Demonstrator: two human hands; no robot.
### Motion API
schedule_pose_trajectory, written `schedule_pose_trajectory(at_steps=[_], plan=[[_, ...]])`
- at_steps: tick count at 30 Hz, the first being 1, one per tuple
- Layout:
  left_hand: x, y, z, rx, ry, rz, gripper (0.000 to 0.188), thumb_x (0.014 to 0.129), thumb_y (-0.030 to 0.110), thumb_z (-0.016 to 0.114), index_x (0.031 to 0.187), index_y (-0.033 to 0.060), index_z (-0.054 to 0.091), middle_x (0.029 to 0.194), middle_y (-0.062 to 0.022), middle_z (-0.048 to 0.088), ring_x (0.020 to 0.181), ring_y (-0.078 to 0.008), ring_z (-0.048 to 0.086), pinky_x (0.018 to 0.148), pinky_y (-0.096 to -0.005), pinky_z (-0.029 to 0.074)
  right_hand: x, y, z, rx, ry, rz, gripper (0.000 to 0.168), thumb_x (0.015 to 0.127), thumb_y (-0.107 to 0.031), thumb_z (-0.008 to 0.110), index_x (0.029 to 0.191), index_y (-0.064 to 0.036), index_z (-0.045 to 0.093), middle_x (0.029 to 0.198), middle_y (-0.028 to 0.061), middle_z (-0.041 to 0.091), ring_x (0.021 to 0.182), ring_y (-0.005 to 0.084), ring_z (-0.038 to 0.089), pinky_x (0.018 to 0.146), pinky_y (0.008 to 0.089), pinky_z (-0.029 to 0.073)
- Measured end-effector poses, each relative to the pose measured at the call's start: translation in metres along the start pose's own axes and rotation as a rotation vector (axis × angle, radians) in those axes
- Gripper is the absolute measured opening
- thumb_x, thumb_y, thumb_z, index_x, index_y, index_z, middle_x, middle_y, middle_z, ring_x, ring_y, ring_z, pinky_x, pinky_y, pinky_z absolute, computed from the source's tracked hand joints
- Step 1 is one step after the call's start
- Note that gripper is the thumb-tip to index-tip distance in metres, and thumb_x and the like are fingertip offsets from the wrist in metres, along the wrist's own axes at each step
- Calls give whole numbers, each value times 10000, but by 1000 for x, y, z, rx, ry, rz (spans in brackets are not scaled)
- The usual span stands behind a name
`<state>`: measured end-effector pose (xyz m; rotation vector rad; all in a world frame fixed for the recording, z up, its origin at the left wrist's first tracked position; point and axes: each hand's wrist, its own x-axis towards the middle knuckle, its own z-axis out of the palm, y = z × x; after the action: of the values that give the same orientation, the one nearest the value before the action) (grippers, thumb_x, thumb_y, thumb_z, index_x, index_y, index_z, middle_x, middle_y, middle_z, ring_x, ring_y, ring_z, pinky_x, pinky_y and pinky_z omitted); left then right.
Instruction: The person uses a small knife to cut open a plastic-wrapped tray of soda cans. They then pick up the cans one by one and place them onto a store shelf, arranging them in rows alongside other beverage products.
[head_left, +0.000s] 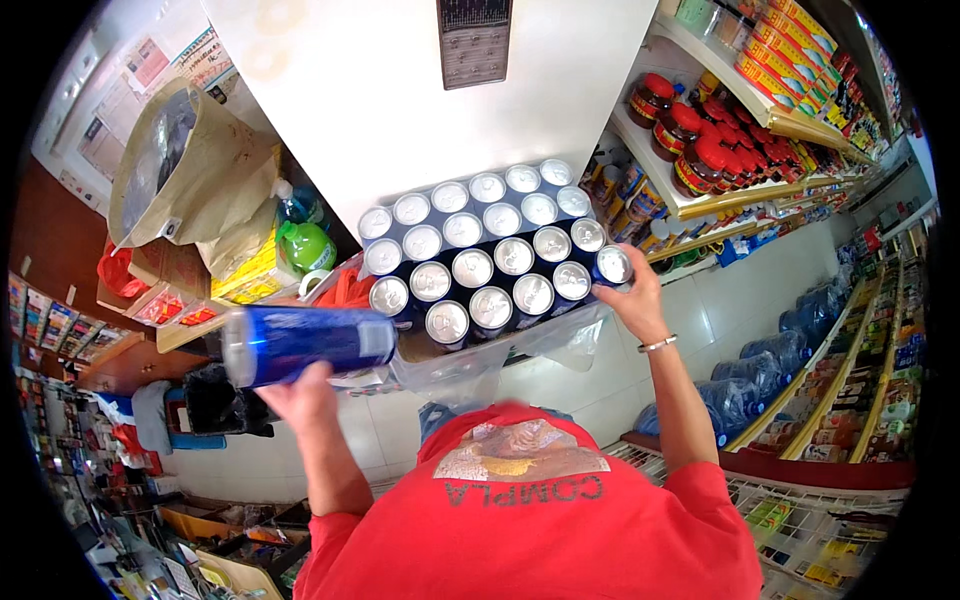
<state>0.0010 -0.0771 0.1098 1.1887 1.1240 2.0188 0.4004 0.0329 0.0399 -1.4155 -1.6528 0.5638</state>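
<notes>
My left hand (304, 397) grips a blue beverage can (319, 341), tilted nearly onto its side and slightly blurred, left of a packed tray of cans. Fingers of my right hand (634, 296) close around another upright can (613, 266) at the tray's right front corner. Rows of silver-topped cans (487, 217) stand upright in the cardboard tray (420, 351). Its front left corner shows bare cardboard. Torn clear plastic wrap (457, 375) hangs over the tray's near side. The back rows look greyer, seemingly under film.
Behind the cans rises a white cabinet (420, 97). A beige bag (202, 172) and a green bottle (309, 247) stand to the left. Shelves at right hold red-lidded jars (697, 161). Large water bottles (735, 382) line the floor at right.
</notes>
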Motion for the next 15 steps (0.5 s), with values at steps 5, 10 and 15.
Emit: schedule_pose_trajectory(at_steps=[5,10,15], plan=[[35,17,36,-681,-317,-268,686,725,604,626,1019,-8,524,858,-89,519,777,-228,529,663,-345,428,22,-86,-48,17,199,-104,604,667,-94,808,1201,-13,539,1070,61,631,978,145,607,904,296,479],[24,-29,87,-1149,-573,-661,818,800,758,431,1066,9,627,1253,-187,587,1265,-393,464,1084,-568,302,28,-168,-48,612,-73,-55,597,715,-159,770,1237,-19,515,1036,67,624,936,149,613,846,300,501],[-2,-37,110,-1319,-392,-1029,849,799,782,388,1217,54,510,1394,-185,468,1279,-399,459,1022,-595,362,23,-184,22,526,-249,-161,626,745,-332,804,1216,-49,505,964,68,620,900,155,609,794,304,505]])
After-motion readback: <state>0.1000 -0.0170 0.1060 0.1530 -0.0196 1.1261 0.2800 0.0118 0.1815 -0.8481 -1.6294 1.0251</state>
